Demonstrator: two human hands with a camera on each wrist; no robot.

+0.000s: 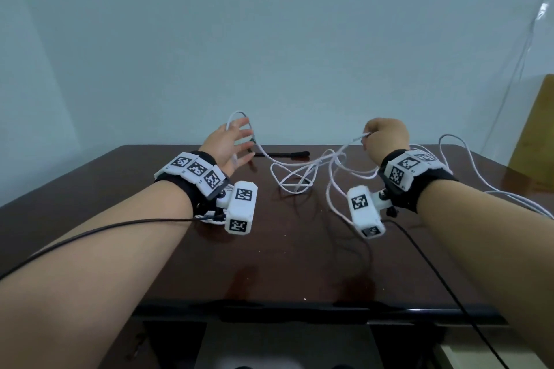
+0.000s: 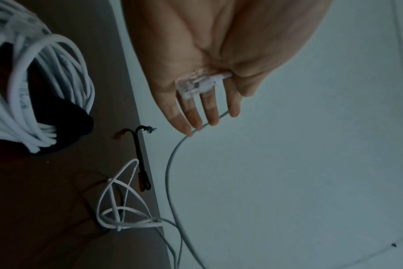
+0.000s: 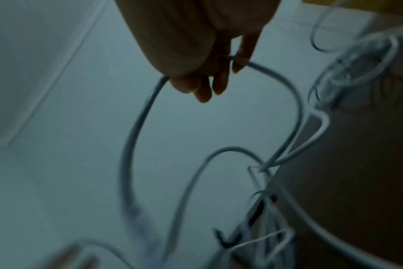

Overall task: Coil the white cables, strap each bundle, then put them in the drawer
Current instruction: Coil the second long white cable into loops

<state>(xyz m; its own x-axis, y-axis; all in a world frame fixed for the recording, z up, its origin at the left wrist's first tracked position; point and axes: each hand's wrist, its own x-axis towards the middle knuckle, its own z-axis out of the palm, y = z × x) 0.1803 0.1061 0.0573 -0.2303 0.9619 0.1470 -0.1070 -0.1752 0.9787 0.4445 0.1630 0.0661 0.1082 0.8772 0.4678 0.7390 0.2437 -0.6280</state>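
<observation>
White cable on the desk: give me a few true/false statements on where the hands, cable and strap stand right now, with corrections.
1. The right hand grips the white cable in a closed fist. True.
2. The left hand is clenched into a fist. False: its fingers are spread, with the cable's clear plug lying against the palm.
3. The cable on the desk is neatly coiled. False: it lies in loose, tangled loops.
4. A black strap lies on the desk beyond the loops. True.
5. A coiled white bundle shows in the left wrist view. True.
</observation>
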